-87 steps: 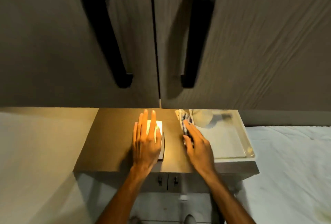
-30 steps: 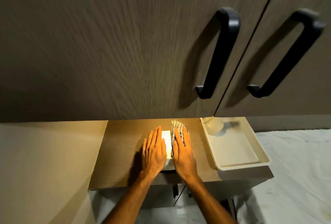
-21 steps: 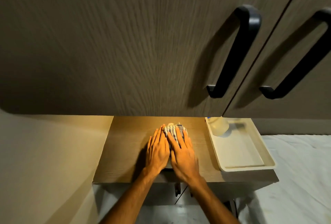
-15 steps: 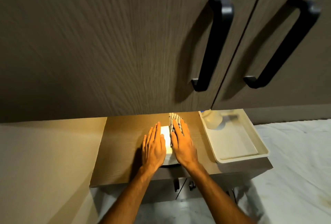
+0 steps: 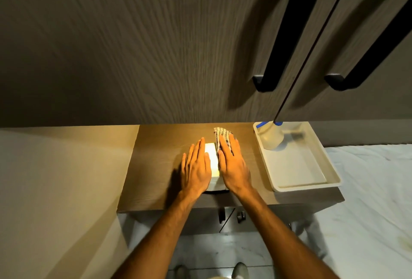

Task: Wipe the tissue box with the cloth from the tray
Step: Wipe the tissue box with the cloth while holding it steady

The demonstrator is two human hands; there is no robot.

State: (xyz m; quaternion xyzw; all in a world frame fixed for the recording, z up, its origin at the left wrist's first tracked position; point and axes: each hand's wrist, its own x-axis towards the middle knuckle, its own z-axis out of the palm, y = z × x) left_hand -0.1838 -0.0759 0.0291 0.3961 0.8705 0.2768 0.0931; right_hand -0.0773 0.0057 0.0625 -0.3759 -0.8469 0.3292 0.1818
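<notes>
White and brightly lit, the tissue box (image 5: 211, 162) sits mid-table between flat hands, the left hand (image 5: 196, 167) steadying it open-palmed while the right hand (image 5: 233, 167) presses the checked cloth (image 5: 223, 136) along its far right side, so wiping seems underway and likely needs another stroke across the top, the tray (image 5: 330, 180) lying beyond.

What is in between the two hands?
In the head view, a bright strip of the tissue box shows between the left hand and the right hand.

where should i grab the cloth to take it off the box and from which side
Pinch the free far end of the cloth, which sticks out past the right hand; the rest is pinned flat under it on the tissue box. Come from above, at the back.
</notes>
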